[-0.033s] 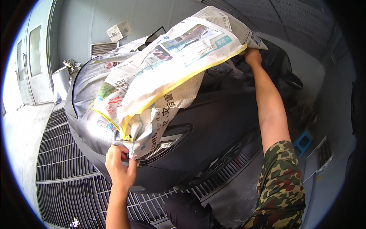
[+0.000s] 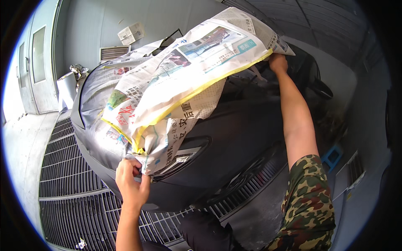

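Observation:
Newspaper sheets (image 2: 201, 54) edged with yellow masking tape (image 2: 176, 108) lie draped over a dark matte car body (image 2: 243, 108). My left hand (image 2: 133, 182) pinches the near lower corner of the paper, just above a light unit (image 2: 190, 148) partly covered by it. My right hand (image 2: 278, 62) grasps the far right edge of the paper, its fingertips partly hidden beneath it. Clear or grey sheeting (image 2: 92, 104) lies under the paper on the car's left part.
Metal floor grates (image 2: 63, 167) run around the car. A side mirror (image 2: 322, 88) juts out at right, above a blue plastic stool (image 2: 333, 154). Doors (image 2: 39, 71), a white bin (image 2: 67, 92) with crumpled paper and a wall vent (image 2: 113, 53) stand beyond.
The far right edge of the newspaper and my right hand have shifted very slightly; otherwise both hands hold the same places.

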{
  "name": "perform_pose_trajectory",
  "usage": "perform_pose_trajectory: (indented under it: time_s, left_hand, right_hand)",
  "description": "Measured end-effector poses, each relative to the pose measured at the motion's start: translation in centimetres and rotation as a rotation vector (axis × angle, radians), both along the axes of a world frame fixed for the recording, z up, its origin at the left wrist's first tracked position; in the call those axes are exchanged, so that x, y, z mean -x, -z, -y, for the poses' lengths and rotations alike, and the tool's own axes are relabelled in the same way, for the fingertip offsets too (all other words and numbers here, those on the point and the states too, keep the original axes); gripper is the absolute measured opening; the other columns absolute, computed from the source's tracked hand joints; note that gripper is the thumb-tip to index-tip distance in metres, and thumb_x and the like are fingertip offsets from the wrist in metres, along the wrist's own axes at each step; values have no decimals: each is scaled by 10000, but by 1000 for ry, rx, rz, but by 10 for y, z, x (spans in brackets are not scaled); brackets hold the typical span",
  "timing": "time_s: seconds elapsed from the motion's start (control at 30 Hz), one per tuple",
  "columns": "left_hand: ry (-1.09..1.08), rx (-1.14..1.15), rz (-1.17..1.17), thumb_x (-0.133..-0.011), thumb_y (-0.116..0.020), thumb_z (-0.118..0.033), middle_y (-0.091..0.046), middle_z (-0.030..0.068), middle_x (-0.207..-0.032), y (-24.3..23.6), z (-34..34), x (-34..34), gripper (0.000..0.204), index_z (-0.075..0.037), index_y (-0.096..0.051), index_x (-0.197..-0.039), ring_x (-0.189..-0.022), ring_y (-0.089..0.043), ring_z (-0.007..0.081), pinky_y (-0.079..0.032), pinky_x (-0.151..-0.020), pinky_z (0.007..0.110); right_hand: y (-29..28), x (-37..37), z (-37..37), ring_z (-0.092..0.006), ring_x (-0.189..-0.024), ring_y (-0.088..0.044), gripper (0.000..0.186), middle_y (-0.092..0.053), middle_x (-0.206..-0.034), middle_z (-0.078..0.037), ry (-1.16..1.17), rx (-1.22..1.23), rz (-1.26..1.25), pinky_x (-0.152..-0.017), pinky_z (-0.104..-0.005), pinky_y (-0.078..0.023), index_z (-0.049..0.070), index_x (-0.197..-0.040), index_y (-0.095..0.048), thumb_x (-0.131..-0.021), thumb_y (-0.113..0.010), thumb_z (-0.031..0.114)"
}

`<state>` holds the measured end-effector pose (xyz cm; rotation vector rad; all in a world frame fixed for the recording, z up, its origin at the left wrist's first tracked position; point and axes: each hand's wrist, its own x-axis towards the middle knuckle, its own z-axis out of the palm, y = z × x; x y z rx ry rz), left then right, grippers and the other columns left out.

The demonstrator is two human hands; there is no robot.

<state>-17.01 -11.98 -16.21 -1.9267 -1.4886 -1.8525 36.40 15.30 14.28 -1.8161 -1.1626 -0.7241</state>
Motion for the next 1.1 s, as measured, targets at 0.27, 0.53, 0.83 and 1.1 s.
perform_pose_trajectory:
  time_s: [0.27, 0.53, 0.83, 1.1]
  left_hand:
    - [31, -21, 14, -764, -739, -29, -495, 102, -776, 1, -3, 3, 231, -13, -562, -911, -720, -503, 306, -415, -686, 400]
    - [64, 36, 68, -817, -763, -76, -524, 91, -760, -5, 3, 2, 186, -39, -605, -908, -701, -543, 278, -451, -695, 394]
    - [117, -10, 71, -793, -733, -116, -578, 84, -778, -8, 1, 8, 194, -82, -607, -936, -765, -610, 303, -472, -714, 444]
    - [210, -52, 130, -897, -781, -48, -681, 72, -925, 12, 30, 46, 213, -32, -673, -1080, -862, -663, 178, -529, -779, 325]
  right_hand:
    - [-37, 5, -38, -465, -1181, -693, 678, -714, -1275, -287, -86, -480, -101, -991, -505, -567, -10, -1266, -698, -914, -696, 569]
    - [-7, 42, -56, -411, -1099, -733, 321, -773, -1126, -233, -83, 492, 687, -921, -502, -582, 51, -1099, -784, -947, -701, 321]
    - [157, 211, 231, -340, -910, -718, 77, -754, -953, -112, -1067, 119, 939, -792, -458, -590, 80, -916, -762, -865, -770, 136]
    - [215, 363, 238, -245, -1364, -611, 317, -693, -1372, -55, -1388, -177, 1351, -1236, -559, -382, 148, -1147, -773, -837, -777, 212]
